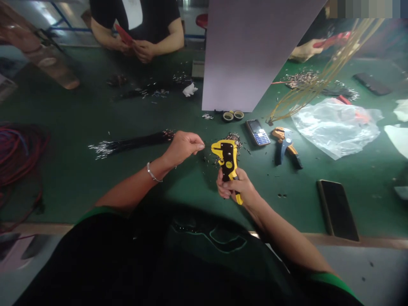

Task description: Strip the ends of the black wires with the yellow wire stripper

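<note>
My right hand is wrapped round the handles of a yellow and black wire stripper, held upright with its jaws towards the left. Just left of those jaws, my left hand is closed in a pinch; what sits between its fingertips is too small to make out. Behind and left of that hand lies a bundle of black wires with bare silvery ends. Small dark and metallic bits are heaped behind the stripper, and more are scattered under its jaws.
Right of the stripper lie a keypad phone, an orange and blue stripping tool, a plastic bag and a smartphone. A pale upright panel stands ahead, with tape rolls at its foot. Red cables coil at left; a co-worker sits opposite.
</note>
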Tool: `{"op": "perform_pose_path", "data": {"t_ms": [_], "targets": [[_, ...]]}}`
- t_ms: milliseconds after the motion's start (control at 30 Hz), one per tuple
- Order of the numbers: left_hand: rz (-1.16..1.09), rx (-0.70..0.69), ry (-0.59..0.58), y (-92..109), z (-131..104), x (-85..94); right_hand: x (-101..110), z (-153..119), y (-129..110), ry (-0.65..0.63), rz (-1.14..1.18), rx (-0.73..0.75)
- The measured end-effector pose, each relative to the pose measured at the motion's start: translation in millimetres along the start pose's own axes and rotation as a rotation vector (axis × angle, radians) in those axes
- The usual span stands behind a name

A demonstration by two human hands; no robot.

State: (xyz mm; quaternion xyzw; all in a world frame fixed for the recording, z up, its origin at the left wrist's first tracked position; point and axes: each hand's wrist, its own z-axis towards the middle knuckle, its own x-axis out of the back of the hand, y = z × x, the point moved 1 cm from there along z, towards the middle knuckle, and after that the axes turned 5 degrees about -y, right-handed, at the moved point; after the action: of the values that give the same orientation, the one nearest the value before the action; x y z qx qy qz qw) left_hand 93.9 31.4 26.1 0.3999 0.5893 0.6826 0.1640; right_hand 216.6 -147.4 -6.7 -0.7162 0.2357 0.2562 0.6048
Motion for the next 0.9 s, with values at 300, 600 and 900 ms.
{"op": "perform_pose_path", "data": {"t_ms": [300, 600, 900], "targets": [[0.119, -0.076, -0.035, -1, 4, 3.0, 0, 0, -5, -0.002, 0.022, 0.021], [0.207, -0.178, 0.161, 32, -18, 12.2, -4, -4, -18, -0.039, 0.024, 0.087], [-0.803, 0.026, -0.087, 17, -7, 2.7, -2, -5, -9, -0.121, 0.040, 0.030]]}}
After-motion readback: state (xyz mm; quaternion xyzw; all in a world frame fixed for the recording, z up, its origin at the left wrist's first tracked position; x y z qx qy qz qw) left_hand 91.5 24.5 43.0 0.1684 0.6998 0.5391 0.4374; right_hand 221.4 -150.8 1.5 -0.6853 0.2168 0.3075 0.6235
